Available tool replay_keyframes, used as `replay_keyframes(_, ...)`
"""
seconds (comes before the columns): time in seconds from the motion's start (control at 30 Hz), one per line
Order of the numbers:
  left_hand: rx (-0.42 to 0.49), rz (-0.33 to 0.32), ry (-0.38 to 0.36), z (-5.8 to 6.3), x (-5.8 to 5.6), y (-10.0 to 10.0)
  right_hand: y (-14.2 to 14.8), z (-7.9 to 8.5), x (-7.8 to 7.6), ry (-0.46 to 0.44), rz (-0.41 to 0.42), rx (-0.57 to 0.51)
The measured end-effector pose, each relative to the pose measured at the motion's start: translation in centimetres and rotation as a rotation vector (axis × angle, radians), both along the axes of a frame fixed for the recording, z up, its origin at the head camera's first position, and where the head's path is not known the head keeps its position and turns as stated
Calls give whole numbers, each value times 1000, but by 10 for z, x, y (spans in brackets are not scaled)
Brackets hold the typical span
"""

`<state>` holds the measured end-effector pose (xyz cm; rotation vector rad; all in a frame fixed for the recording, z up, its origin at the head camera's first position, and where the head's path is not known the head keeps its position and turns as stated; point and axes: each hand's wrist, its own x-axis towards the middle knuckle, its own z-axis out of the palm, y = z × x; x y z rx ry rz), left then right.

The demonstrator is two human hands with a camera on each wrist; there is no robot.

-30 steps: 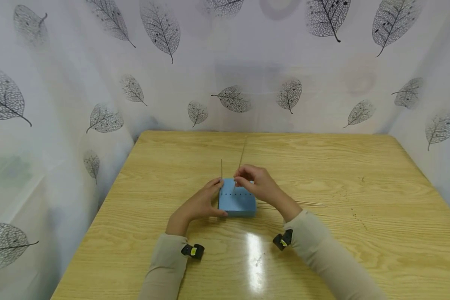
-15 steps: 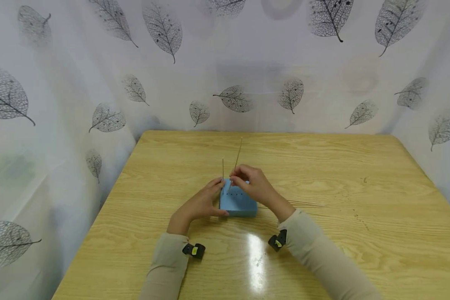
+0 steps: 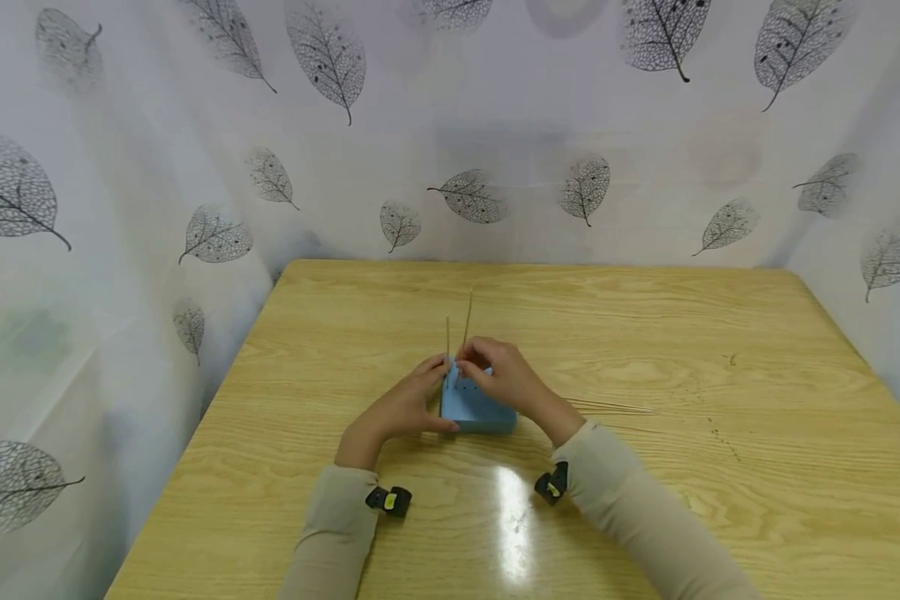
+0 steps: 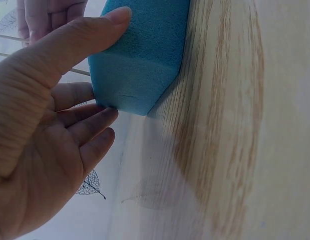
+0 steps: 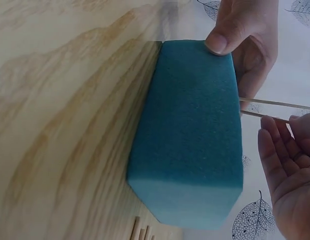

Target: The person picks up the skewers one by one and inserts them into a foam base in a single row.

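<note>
A light blue foam block with a row of small holes in its top lies on the table. My left hand grips its left side, thumb on the near face and fingers around the far end, as the left wrist view shows on the block. One thin wooden stick stands upright at the block's left end. Just right of it, my right hand pinches a second thin stick low down between thumb and fingertips. That stick leans slightly right; its lower end meets the block's top near the holes.
Several loose thin sticks lie on the wooden table to the right of the block, partly behind the right forearm. A leaf-printed curtain hangs behind the table and along both sides.
My right hand has shifted left with its stick, which now stands more upright and lower, close to the standing stick. My left hand stays on the block.
</note>
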<state>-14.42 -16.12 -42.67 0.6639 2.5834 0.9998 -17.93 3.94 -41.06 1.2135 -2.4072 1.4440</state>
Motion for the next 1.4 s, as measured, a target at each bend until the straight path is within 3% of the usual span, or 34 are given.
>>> replay_keyframes(0.37, -4, 2, 9, -2, -1, -1, -5, -5, 2, 22, -17, 88)
replay_keyframes(0.67, -15, 7, 13, -2, -2, 1, -4, -11, 2, -16, -27, 154)
replay_keyframes(1.07, -12, 16, 3, -2, -2, 2, -5, -11, 3, 38, -18, 166)
replay_keyframes(1.4, 13, 16, 5, -1, 0, 3, -5, -11, 5, 32, -20, 180)
